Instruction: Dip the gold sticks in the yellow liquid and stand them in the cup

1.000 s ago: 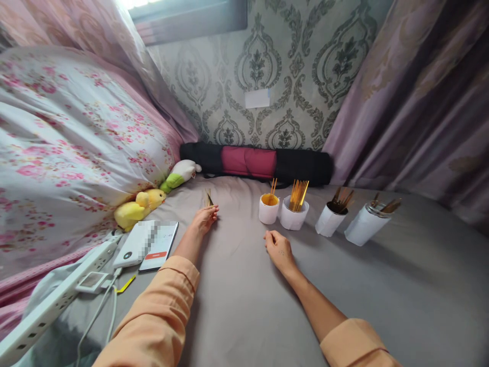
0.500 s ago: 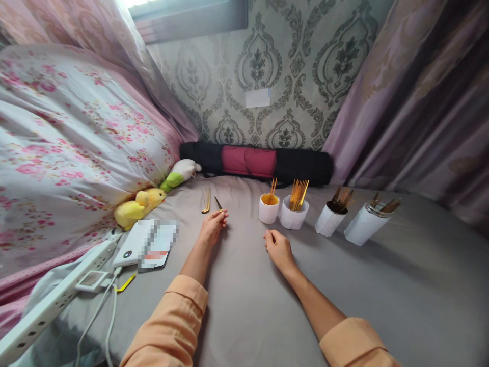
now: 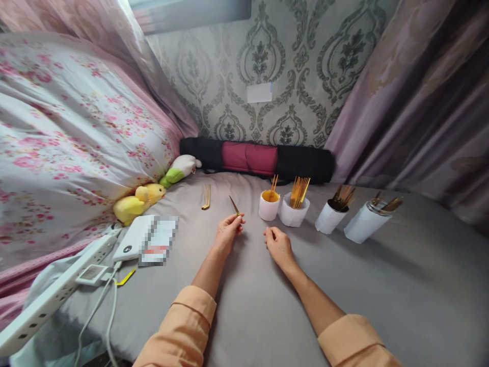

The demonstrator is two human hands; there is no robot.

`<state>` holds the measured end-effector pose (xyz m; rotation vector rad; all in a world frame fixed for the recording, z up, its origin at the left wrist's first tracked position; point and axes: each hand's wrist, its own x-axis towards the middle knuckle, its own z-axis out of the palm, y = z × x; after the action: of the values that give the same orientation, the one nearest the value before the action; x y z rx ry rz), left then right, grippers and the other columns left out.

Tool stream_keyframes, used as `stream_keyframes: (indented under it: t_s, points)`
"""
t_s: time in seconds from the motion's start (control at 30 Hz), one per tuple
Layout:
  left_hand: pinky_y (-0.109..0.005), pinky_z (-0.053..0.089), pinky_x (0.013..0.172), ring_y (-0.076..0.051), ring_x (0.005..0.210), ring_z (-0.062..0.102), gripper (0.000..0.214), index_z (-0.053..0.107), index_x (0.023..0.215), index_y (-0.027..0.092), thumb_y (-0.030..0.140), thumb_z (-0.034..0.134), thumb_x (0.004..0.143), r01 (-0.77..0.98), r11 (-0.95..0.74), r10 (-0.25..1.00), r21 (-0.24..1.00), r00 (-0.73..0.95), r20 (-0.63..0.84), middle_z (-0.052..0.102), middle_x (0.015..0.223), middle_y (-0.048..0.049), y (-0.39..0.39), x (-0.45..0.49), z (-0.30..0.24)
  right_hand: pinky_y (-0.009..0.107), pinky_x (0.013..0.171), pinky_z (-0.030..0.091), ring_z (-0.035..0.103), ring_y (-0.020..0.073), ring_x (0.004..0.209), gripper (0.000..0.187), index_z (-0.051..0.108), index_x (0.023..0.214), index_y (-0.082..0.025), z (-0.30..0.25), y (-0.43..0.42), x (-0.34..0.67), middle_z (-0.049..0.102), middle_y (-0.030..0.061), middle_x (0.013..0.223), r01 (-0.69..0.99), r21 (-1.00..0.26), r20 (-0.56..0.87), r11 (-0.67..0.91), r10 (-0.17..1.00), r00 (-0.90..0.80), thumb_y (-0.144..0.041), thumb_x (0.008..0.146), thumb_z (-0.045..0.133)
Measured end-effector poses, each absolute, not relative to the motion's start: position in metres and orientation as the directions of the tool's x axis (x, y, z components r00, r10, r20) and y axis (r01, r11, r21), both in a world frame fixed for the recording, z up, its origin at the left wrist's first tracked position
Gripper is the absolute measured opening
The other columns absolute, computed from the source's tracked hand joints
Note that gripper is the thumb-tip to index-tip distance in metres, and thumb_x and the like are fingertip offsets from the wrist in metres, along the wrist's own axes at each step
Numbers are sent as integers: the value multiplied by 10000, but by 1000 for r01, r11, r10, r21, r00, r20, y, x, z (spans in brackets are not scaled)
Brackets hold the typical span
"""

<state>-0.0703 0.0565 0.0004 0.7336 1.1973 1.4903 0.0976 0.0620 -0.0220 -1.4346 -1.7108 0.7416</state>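
Head view: L hand (image 3: 228,232) pinches one gold utensil (image 3: 234,204) btwn thumb & fingertips. Its tip slants up and away, just above the grey bed (image 3: 244,306). Over the last sec this hand came off the small gold bundle (image 3: 207,197), which lies back-left on the sheet, w/ a single piece lifted out. It then travelled right, so it's now near the orange cup (image 3: 269,205) and close to R hand (image 3: 278,244). R hand hasn't shifted: it rests on the bed, fingers curled in, nothing seen in it. Just beside the orange cup stands a white cup (image 3: 293,214) of gold sticks. Further right are a third cup (image 3: 327,219) w/ darker pieces and a tilted jar (image 3: 361,225). Power bank (image 3: 132,243) & power strip (image 3: 57,300) lie at far left.
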Motion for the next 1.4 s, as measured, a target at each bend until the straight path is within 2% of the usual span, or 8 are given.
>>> stream_keyframes:
  t_s: [0.53,0.9,1.1,1.27,1.4]
  points:
    - [-207,301,415,-72,438,428,341,693,886,156,400,642,654,-182,25,950,983,-301,-80,584,599,-17,28,-34,-5,219,517,393,545,127,514,415,612,771,-161,-18,61,99,615,37,607,447,-874,156,189,982,-111,-484,835,360]
    - [-211,409,519,-130,632,554,399,667,980,120,414,569,730,-17,-63,955,998,-291,56,630,697,-41,19,-30,-9,200,437,371,473,91,443,417,608,841,-143,-16,60,101,567,16,603,333,-927,138,175,982,-132,-506,815,404]
    - [-222,434,616,-127,681,557,330,667,998,155,369,534,785,171,-158,929,972,-309,206,626,746,-41,20,-33,-18,197,418,365,459,80,418,399,599,876,-151,-13,59,102,543,-1,608,277,-949,116,149,984,-133,-502,813,420]
    - [-226,416,652,-120,673,526,292,662,1012,175,325,489,831,371,-236,905,898,-251,342,580,710,-30,16,-34,-15,195,428,380,474,85,446,383,595,900,-149,-9,57,102,537,3,619,248,-956,123,156,982,-141,-483,820,426]
    - [-226,413,673,-119,688,527,278,656,1012,187,305,462,851,460,-280,893,843,-197,404,581,740,-35,13,-34,-12,192,436,386,471,84,462,369,593,914,-146,-6,56,102,529,2,618,207,-963,143,171,979,-142,-466,824,432]
